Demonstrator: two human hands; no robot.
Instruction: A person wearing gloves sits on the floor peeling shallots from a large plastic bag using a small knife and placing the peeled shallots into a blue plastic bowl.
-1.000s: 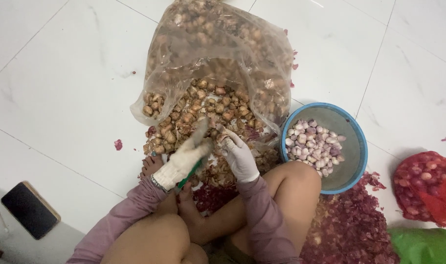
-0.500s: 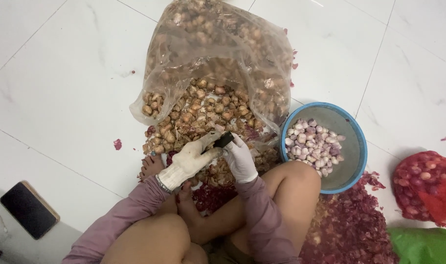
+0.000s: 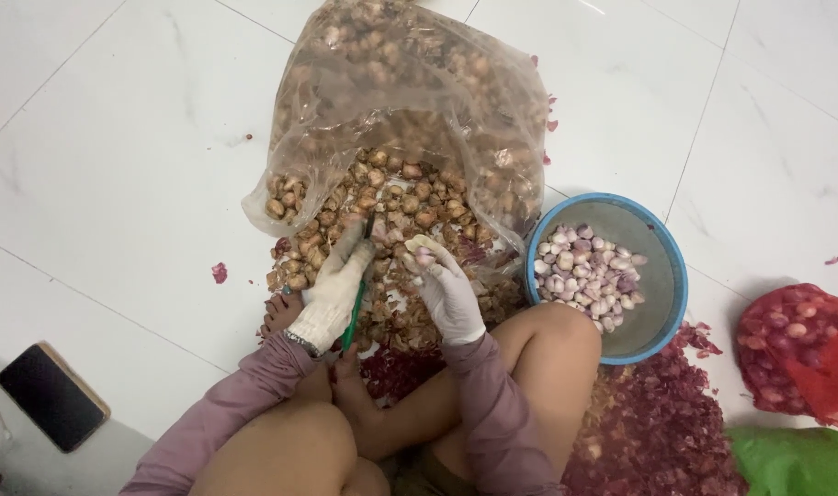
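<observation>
**Gloved hands at work over a heap of shallots**

Head view: the left hand [image 3: 332, 292], in a white knit glove, has its fingers clamped on a green-handled knife [image 3: 356, 296]; the right hand [image 3: 447, 287] pinches a pale peeled shallot [image 3: 423, 248] above the brown unpeeled shallots [image 3: 396, 197] spilling from a clear plastic bag [image 3: 410, 83], near a blue-rimmed grey bowl [image 3: 662, 266]

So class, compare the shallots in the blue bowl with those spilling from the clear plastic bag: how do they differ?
The shallots in the blue bowl are peeled, pale white and purple; the shallots from the clear plastic bag keep brown, dry skins. The bowl holds a small batch; the bag's heap is far larger and spreads onto the floor. Both are small and rounded.
</observation>
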